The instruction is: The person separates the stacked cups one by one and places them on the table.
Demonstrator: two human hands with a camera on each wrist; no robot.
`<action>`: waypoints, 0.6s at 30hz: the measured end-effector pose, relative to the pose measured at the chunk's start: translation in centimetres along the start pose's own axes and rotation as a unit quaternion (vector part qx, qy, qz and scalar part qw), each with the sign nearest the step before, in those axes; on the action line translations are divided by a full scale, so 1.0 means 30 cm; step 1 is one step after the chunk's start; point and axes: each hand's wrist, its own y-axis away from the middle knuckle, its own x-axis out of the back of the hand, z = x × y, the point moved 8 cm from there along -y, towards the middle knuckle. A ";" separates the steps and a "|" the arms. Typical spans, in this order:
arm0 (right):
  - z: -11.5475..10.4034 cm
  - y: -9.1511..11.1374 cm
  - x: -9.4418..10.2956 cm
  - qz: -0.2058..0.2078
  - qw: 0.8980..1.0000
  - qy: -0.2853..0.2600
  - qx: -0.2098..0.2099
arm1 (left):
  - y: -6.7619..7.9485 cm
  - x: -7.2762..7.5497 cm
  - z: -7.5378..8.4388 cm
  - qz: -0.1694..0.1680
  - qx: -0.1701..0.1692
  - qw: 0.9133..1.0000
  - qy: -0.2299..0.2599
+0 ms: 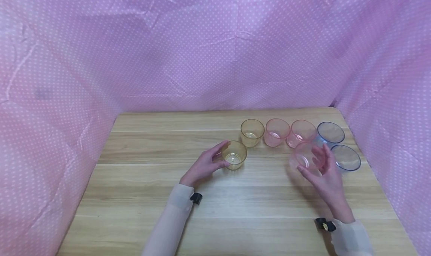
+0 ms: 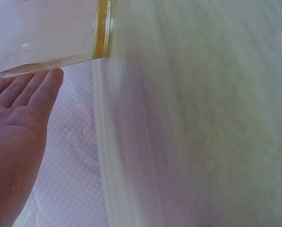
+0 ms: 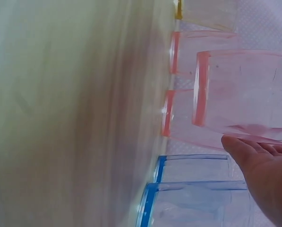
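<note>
Near the middle of the wooden table, my left hand [image 1: 204, 166] holds a clear yellow cup [image 1: 235, 156] between thumb and fingers. In the left wrist view the yellow cup's thick amber base [image 2: 102, 29] is right at the tabletop, with the fingers along its side. On the right, my right hand [image 1: 327, 183] grips a clear pink cup [image 1: 305, 159], thumb on one side and fingers on the other. That pink cup [image 3: 244, 90] hangs off the tabletop in the right wrist view, its base farther from the wood than those of the standing cups.
Along the back stand another yellow cup [image 1: 252, 132], two pink cups [image 1: 277, 130] and a blue cup [image 1: 330, 132]. A second blue cup [image 1: 347, 158] stands in front of that one, beside my right fingers. Pink dotted cloth [image 1: 215, 61] surrounds the wooden table [image 1: 151, 136].
</note>
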 end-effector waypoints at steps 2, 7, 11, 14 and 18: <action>0.011 0.000 -0.002 -0.010 1.000 0.016 -0.008 | -0.001 0.000 -0.001 0.000 0.001 1.000 -0.002; 0.036 -0.001 -0.007 -0.030 0.999 0.030 -0.024 | -0.003 0.000 -0.003 -0.001 0.002 1.000 -0.005; 0.048 -0.005 -0.007 -0.033 0.998 0.033 -0.034 | -0.004 0.000 -0.002 -0.001 0.000 1.000 -0.004; 0.054 -0.009 -0.006 -0.031 0.998 0.038 -0.039 | -0.004 0.000 0.001 -0.002 -0.001 1.000 -0.002; 0.059 -0.015 -0.007 -0.032 0.998 0.042 -0.034 | -0.004 0.000 0.003 -0.002 -0.002 1.000 0.003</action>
